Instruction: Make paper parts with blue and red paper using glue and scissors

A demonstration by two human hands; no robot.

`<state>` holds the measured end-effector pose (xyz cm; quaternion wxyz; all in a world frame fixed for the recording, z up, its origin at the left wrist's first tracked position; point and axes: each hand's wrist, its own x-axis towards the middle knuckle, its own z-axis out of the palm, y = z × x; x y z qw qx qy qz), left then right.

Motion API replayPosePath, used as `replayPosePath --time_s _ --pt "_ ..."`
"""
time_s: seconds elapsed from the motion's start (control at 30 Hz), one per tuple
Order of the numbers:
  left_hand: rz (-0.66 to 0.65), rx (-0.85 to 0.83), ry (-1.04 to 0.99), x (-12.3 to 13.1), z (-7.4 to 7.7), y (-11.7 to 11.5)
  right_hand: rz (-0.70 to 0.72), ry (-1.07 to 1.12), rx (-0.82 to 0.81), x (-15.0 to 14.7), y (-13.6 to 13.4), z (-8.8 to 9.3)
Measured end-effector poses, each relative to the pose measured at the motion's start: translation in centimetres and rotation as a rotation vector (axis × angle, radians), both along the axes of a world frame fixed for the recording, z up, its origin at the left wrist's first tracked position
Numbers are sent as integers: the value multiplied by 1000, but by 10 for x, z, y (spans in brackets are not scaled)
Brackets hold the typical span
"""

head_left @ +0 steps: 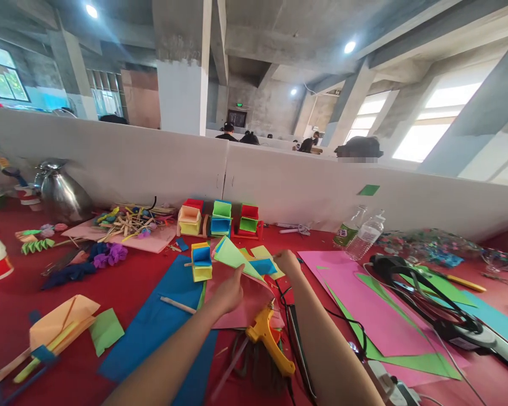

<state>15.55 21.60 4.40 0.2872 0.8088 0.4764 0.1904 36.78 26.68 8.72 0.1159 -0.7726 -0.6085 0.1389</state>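
Observation:
My left hand (230,290) pinches the near edge of a light green folded paper (232,258), its thumb lying on top. Blue shows along the paper's left side. To the right, my right hand (288,264) has its fingers drawn together beside yellow and blue paper pieces (263,266); whether something is between them I cannot make out. A small blue-and-yellow folded paper box (201,262) on a stick stands left of the left hand. Between my forearms rests a yellow hot glue gun (271,338), its nozzle pointing away from me.
Three coloured paper-box models (220,219) stand by the white partition (152,163). Blue sheets (152,316) lie left, pink sheets (364,304) right. Also around are a steel jug (63,192), plastic bottles (366,235), a black-strapped headset (427,299), sticks (131,223) and cables.

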Motion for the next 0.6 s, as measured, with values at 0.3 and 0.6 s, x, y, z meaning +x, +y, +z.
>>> replayPosePath --time_s 0.3,0.6 --pt "-37 -23 -203 -8 -18 -12 108 -48 29 -8 27 -20" --pt "-37 -63 -213 -7 -25 -10 127 -74 -63 -57 78 -25"
